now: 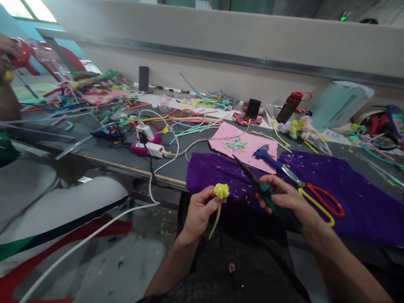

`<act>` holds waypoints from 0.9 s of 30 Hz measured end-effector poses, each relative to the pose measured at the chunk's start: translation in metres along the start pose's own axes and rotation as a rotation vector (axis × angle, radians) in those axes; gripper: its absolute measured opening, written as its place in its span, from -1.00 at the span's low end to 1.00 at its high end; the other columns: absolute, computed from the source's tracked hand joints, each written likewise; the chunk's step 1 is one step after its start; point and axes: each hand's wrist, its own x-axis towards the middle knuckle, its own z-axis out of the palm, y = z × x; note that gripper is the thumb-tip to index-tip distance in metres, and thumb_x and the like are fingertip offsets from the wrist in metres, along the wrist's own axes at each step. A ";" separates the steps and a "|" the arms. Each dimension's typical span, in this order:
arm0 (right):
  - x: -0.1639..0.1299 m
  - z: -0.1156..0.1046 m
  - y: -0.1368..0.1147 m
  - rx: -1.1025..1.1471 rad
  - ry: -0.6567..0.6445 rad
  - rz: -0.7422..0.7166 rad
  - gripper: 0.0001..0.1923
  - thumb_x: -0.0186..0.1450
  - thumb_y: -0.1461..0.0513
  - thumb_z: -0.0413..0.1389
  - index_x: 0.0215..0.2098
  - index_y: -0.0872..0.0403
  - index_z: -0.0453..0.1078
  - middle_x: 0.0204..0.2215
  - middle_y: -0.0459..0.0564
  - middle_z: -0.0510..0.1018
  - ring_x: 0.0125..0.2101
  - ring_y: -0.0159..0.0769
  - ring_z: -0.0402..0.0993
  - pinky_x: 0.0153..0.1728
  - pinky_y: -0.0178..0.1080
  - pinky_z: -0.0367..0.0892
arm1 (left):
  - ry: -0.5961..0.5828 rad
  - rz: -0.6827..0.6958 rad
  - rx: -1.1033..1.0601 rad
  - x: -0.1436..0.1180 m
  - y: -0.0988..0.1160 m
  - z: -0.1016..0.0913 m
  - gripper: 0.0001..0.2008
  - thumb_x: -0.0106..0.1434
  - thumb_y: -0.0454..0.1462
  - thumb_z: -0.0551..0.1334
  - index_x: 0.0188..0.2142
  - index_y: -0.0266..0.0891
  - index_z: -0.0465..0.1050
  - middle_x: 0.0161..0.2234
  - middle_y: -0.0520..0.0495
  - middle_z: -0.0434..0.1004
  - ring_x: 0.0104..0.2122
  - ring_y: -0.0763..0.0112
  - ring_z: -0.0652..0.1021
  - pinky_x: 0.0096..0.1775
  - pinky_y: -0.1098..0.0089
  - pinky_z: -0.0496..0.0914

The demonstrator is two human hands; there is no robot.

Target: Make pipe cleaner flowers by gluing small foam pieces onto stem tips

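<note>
Between the thumb and fingers of my left hand [203, 210] is a yellow pipe-cleaner flower [221, 191], its pale green stem [215, 223] hanging below. My right hand [280, 197] is wrapped round the dark green handles of long-nose pliers [249, 170]. Their dark jaws point up and left, apart from the flower. A purple cloth [205, 168] lies on the table edge under and behind both hands. On it, just beyond my right hand, rest scissors with red and yellow handles [326, 200] and a blue-handled glue gun [268, 159].
A pink sheet [221, 136] bears small green clippings [236, 145]. White power strips [154, 149] and a trailing white cable [104, 227] are to the left. Pipe cleaners [189, 115], a phone [253, 109] and a brown bottle [288, 108] stand or lie farther back. Another person's hand [9, 48] shows at far left.
</note>
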 end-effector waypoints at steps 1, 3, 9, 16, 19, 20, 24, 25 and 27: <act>-0.005 0.007 0.003 0.067 -0.019 0.011 -0.53 0.05 0.14 0.11 -0.09 0.05 0.14 -0.35 0.03 0.46 -0.49 -0.29 0.41 -0.57 -0.29 0.26 | -0.007 -0.010 -0.026 0.000 0.000 0.001 -0.87 0.04 -0.24 0.28 -0.46 -0.27 0.53 -0.45 -0.06 0.47 -0.40 0.40 0.44 -0.32 0.42 0.30; -0.013 0.019 0.009 0.140 -0.030 0.022 -0.56 0.06 0.15 0.11 -0.11 0.03 0.12 -0.34 0.01 0.45 -0.51 -0.33 0.39 -0.58 -0.31 0.22 | -0.040 -0.038 -0.081 0.001 0.002 0.002 -0.86 0.03 -0.24 0.29 -0.43 -0.28 0.54 -0.37 -0.10 0.50 -0.37 0.37 0.46 -0.33 0.42 0.31; -0.011 0.038 0.019 -0.014 0.001 -0.006 -0.72 0.10 0.21 0.11 -0.23 0.03 0.17 -0.40 -0.10 0.38 -0.43 -0.38 0.32 -0.48 -0.34 0.21 | -0.125 -0.162 -0.184 0.002 0.006 0.005 -0.84 0.03 -0.22 0.29 -0.42 -0.29 0.53 -0.38 -0.13 0.53 -0.57 0.53 0.41 -0.55 0.51 0.22; 0.001 0.049 0.023 -0.335 -0.076 -0.061 -0.72 0.07 0.23 0.15 -0.27 0.04 0.20 -0.40 -0.14 0.33 -0.38 -0.38 0.24 -0.38 -0.34 0.19 | -0.090 -0.238 -0.217 0.000 0.003 0.006 -0.83 0.02 -0.22 0.29 -0.41 -0.30 0.50 -0.57 -0.04 0.47 -0.62 0.52 0.41 -0.57 0.52 0.21; -0.002 0.047 0.025 -0.407 -0.075 -0.077 -0.72 0.08 0.22 0.15 -0.25 0.04 0.19 -0.38 -0.14 0.35 -0.37 -0.36 0.25 -0.36 -0.32 0.20 | -0.014 -0.239 -0.255 -0.001 0.004 0.007 -0.82 -0.01 -0.22 0.30 -0.42 -0.30 0.49 -0.61 0.00 0.43 -0.66 0.55 0.38 -0.59 0.52 0.20; -0.004 0.046 0.025 -0.435 -0.086 -0.077 -0.73 0.09 0.22 0.15 -0.27 0.04 0.20 -0.37 -0.13 0.36 -0.36 -0.36 0.26 -0.34 -0.31 0.20 | 0.000 -0.234 -0.254 -0.001 0.005 0.007 -0.82 -0.02 -0.21 0.30 -0.42 -0.29 0.49 -0.62 0.00 0.43 -0.66 0.55 0.38 -0.59 0.52 0.20; -0.010 0.041 0.022 -0.529 -0.207 -0.138 -0.82 0.13 0.17 0.15 -0.37 0.07 0.26 -0.33 -0.09 0.40 -0.30 -0.31 0.30 -0.24 -0.26 0.22 | -0.007 -0.186 -0.199 -0.005 0.009 0.006 -0.83 0.00 -0.20 0.30 -0.43 -0.27 0.50 -0.67 0.03 0.40 -0.67 0.56 0.34 -0.60 0.52 0.18; -0.010 0.041 0.021 -0.525 -0.239 -0.168 -0.82 0.14 0.15 0.14 -0.37 0.08 0.29 -0.31 -0.08 0.39 -0.28 -0.31 0.31 -0.22 -0.25 0.22 | -0.027 -0.173 -0.173 -0.006 0.010 0.006 -0.83 0.01 -0.20 0.30 -0.45 -0.26 0.50 -0.68 0.03 0.39 -0.68 0.57 0.33 -0.61 0.52 0.17; -0.010 0.043 0.020 -0.492 -0.263 -0.224 -0.82 0.18 0.12 0.11 -0.35 0.08 0.32 -0.30 -0.07 0.38 -0.25 -0.31 0.30 -0.19 -0.25 0.21 | -0.078 -0.150 -0.110 -0.008 0.012 0.006 -0.83 0.01 -0.19 0.30 -0.49 -0.28 0.50 -0.68 0.02 0.38 -0.68 0.58 0.31 -0.61 0.52 0.16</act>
